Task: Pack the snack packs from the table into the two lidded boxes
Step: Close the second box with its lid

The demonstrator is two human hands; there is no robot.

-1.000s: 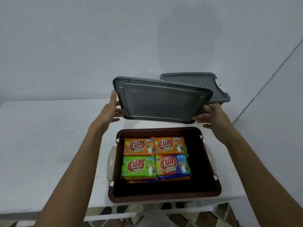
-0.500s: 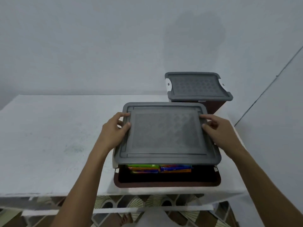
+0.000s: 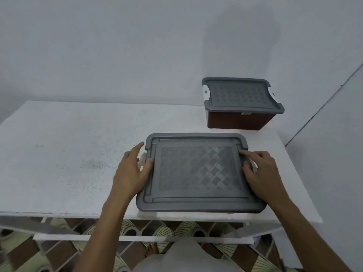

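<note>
Left hand (image 3: 133, 173) and right hand (image 3: 263, 173) pressed the side edges of the lid (image 3: 196, 169), fingers (image 3: 137, 149) loose, gripping nothing; uneven pressure could have left one side unseated.

White table (image 3: 78, 144): top scuffed, dark specks thickest just left of the left hand (image 3: 133, 173). Two items lie directly on it. The near box (image 3: 196, 169), grey lid on, sits at the front edge between the two hands, with the right hand (image 3: 263, 173) resting on its right rim. The far box (image 3: 239, 119), brown with a grey lid, stands beyond the right hand at the back right corner, apart from the near box.
</note>
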